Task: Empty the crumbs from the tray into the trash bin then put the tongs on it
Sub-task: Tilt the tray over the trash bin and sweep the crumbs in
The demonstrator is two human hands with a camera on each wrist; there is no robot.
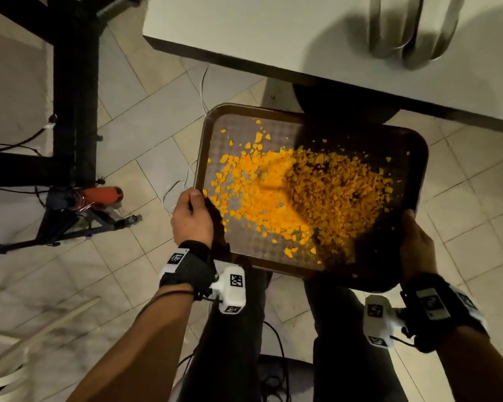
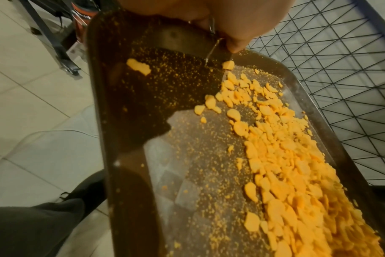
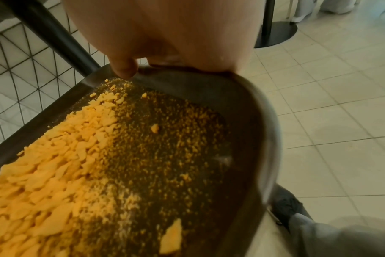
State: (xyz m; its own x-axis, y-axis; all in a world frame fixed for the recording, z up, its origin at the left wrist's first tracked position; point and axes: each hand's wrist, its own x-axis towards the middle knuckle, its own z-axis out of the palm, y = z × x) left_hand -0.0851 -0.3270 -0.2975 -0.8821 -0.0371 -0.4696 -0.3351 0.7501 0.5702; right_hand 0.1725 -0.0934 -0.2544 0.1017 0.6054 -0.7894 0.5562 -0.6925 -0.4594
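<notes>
A dark brown tray [image 1: 199,158] hangs in the air over the tiled floor, just off the near edge of the table. Orange crumbs [image 1: 317,192] cover its middle and right part. My left hand [image 1: 190,216] grips the tray's near-left rim, thumb on top [image 2: 237,40]. My right hand [image 1: 415,242] grips the near-right corner, its thumb [image 3: 123,69] over the rim. In the wrist views the crumbs [image 2: 286,165] pile toward the side nearest a black wire-mesh bin [image 2: 341,87]. Metal tongs [image 1: 413,33] lie on the white table [image 1: 273,33] at the far right.
A dark round shape [image 1: 343,108] sits under the table edge, just beyond the tray. A black frame [image 1: 73,97] and a tripod with cables [image 1: 79,216] stand on the floor to the left. My legs are below the tray.
</notes>
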